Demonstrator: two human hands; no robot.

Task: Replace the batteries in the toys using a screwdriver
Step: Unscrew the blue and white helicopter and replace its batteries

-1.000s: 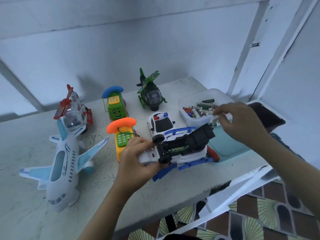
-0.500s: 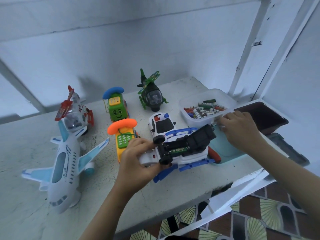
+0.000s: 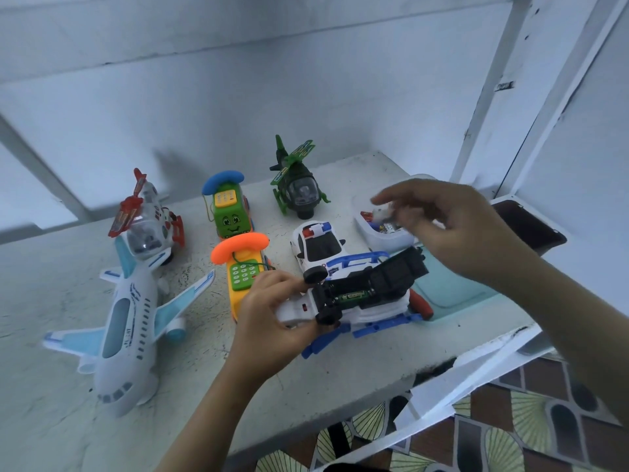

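Observation:
My left hand grips the rear of a white and blue toy car, which is turned underside up just above the table. Its black battery cover stands open, and a green battery shows in the compartment. My right hand hovers over the clear battery box and pinches a small pale battery, which is blurred. A red-handled screwdriver lies on the table, partly hidden behind the car.
Other toys stand on the grey table: a white airplane, a red helicopter, a green phone, an orange phone, a green helicopter, a police car. A teal lid and dark tray lie right.
My right hand dipped to the battery box's near edge, then rose up and to the left with a small battery pinched in its fingers. The left hand and car stayed put.

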